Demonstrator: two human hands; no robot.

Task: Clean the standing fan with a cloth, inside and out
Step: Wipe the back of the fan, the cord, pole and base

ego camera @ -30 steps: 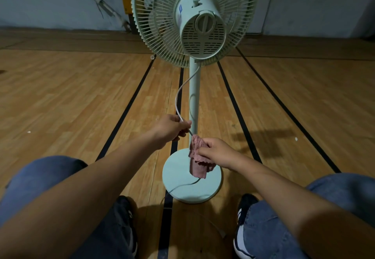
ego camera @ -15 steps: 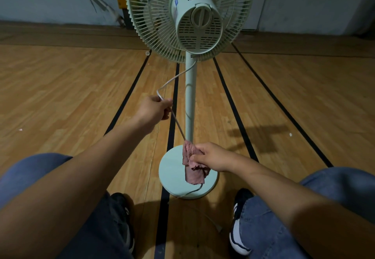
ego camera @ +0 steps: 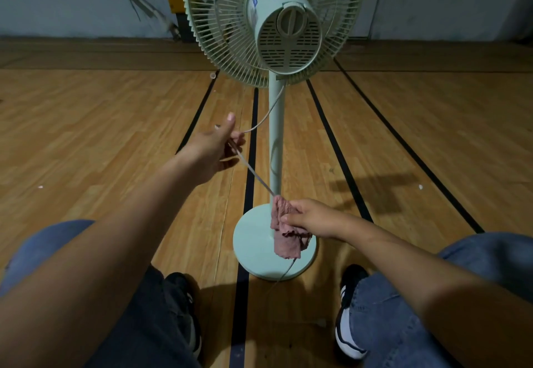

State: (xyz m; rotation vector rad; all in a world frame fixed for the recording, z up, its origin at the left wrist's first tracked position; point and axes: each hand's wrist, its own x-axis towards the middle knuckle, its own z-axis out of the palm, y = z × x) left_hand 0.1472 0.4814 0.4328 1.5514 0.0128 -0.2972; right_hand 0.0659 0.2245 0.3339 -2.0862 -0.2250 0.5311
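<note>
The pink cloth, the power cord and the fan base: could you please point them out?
pink cloth [ego camera: 285,245]: head view, hanging lower fold.
power cord [ego camera: 253,174]: head view, taut stretch between hands.
fan base [ego camera: 251,240]: head view, bare left top.

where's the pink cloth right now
In the head view, low and just right of centre: the pink cloth is gripped by the right hand, wrapped round the cord above the fan's round base.

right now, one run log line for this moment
step: wiping cord | left hand: holds cord taut | right hand: grips cloth around cord | fan: upright
</note>
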